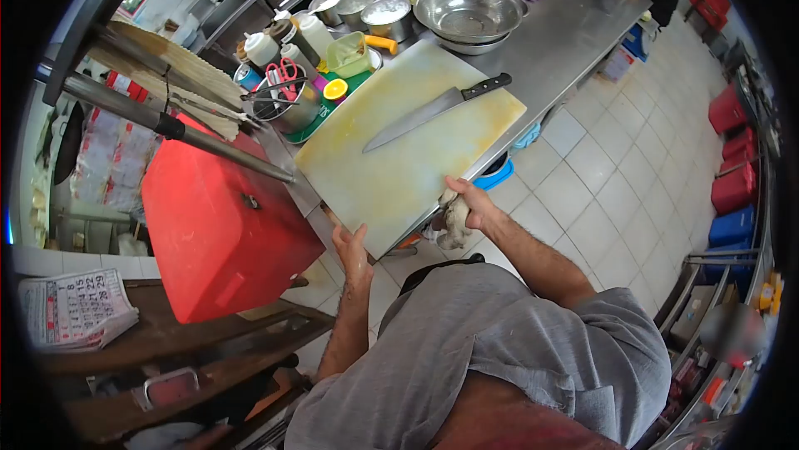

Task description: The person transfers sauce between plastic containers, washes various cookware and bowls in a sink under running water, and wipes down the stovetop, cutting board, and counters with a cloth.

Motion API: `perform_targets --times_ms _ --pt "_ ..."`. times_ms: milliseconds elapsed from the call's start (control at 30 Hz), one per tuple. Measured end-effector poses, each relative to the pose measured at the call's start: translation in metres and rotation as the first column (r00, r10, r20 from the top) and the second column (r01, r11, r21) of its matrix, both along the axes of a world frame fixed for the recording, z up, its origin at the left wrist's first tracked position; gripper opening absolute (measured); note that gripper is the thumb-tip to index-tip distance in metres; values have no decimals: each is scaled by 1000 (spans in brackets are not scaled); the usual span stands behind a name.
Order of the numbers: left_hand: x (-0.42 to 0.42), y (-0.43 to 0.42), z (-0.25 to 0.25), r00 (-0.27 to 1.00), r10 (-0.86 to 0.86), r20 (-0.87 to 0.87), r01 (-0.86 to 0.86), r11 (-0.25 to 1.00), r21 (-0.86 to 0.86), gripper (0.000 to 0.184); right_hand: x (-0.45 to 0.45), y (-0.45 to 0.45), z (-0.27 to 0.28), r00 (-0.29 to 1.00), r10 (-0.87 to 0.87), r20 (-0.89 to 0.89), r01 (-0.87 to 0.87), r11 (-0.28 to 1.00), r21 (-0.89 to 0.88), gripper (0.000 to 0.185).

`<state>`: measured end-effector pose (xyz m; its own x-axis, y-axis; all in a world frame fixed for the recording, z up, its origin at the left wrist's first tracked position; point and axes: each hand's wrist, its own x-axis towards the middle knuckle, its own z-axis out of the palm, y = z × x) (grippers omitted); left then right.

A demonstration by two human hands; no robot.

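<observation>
A yellow-stained white cutting board lies at the near end of the steel table. A large chef's knife with a black handle rests across it, blade toward the left. My left hand grips the board's near left corner, the thumb by the edge and the fingers partly hidden along the side. At the near right edge, my right hand is closed around a crumpled pale cloth that hangs below it. The right thumb and fingertips are at the board's edge.
Behind the board stand squeeze bottles, a pot holding red scissors, a green container and a steel colander. A red box is close on my left. Tiled floor lies to the right.
</observation>
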<state>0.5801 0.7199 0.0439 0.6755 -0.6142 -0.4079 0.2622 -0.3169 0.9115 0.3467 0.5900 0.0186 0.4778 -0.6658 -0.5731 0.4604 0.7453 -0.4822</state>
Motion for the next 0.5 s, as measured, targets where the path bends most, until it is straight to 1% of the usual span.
perform_targets --times_ms 33,67,100,167,200,233,267,300,333,367,400,433,467,500 --pt "-1 1 5 996 26 -84 -27 1000 -8 76 -4 -6 -2 983 95 154 -113 988 109 42" --pt "-3 1 12 984 50 -169 -53 999 -14 74 -5 -10 4 989 117 87 -127 985 119 50" --pt "-3 2 12 985 60 -163 -63 998 -14 74 -6 -11 5 987 127 94 -138 983 119 50" --pt "-3 4 11 981 62 -184 -61 998 11 60 -10 -12 3 983 128 128 -143 983 115 52" --pt "-1 5 13 981 72 -183 -71 997 13 60 -11 -12 0 984 123 128 -138 984 111 52" --pt "3 5 15 968 0 -253 -4 1000 -17 54 -14 -14 -1 983 135 128 -149 983 111 52" --pt "6 6 16 945 -72 -320 58 997 -52 48 -17 -15 2 980 149 129 -159 985 73 53" --pt "7 5 15 945 -56 -322 42 998 -51 48 -20 -16 6 978 166 129 -171 985 36 54" --pt "7 5 11 877 -127 -464 57 985 -162 44 -22 -18 10 983 159 95 -156 987 -41 57" --pt "7 6 5 786 -208 -583 50 960 -275 41 -24 -20 20 980 179 91 -176 984 -37 57" --pt "7 6 -2 788 -191 -586 29 961 -274 41 -25 -24 32 988 135 81 -128 988 -82 58" --pt "5 6 -11 798 -234 -556 76 953 -293 42 -24 -26 37 993 90 74 -80 988 -129 60" --pt "2 7 -18 806 -278 -523 123 942 -311 44 -25 -28 36 993 81 81 -69 988 -138 60" --pt "-4 9 -23 810 -264 -524 105 944 -313 44 -29 -31 33 992 100 79 -88 986 -140 60"
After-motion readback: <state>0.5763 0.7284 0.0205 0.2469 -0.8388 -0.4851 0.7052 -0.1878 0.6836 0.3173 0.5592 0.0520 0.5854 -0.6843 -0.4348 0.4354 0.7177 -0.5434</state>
